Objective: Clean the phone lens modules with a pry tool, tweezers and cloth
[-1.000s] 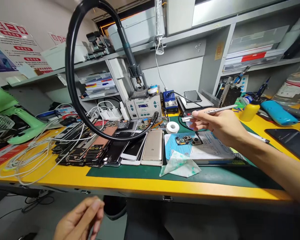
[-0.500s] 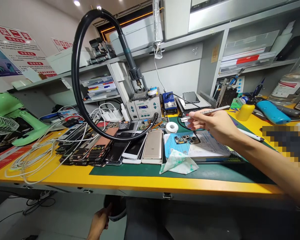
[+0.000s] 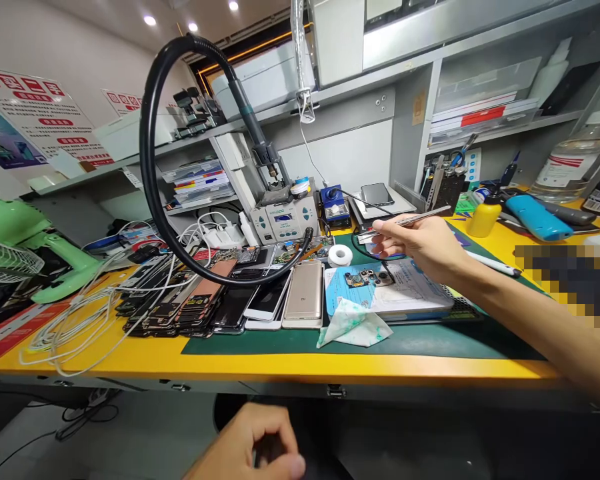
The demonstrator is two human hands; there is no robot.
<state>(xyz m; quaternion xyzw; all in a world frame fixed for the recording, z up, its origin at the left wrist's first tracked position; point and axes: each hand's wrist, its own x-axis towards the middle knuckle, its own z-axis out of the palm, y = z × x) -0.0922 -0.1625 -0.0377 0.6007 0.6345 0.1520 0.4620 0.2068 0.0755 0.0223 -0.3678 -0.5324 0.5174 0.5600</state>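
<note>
a repair tabletop [image 3: 260,369], its clock face centred on a small electronic part [image 3: 355,279] that lies on a blue-and-white box [image 3: 425,288]. the box raises the part off the green mat [image 3: 280,342], probably to present a flat, pale ground for tiny pieces. at two o'clock, just above, the right hand [image 3: 410,243] has its grip clamped on a slim metal tool [image 3: 430,215], its shaft slanting back over the hand; held this way, the tool looks balanced like a pen. a thin dark piece shows under the fingers, but from here i cannot tell whether it is held.

at seven o'clock, below the tabletop's front edge, the left hand [image 3: 260,443] curls well apart from the work; i cannot tell whether its grip is closed on anything.

near six o'clock a stained tissue [image 3: 355,325] drapes over the box's front edge, seemingly parked for quick wiping. a gold phone [image 3: 304,293] lies face down at nine o'clock, beside other phones overlapped as if to save room. at ten o'clock a hot-air handle [image 3: 245,107] stands in its cradle, which likely keeps the nozzle clear of the clutter.
</note>
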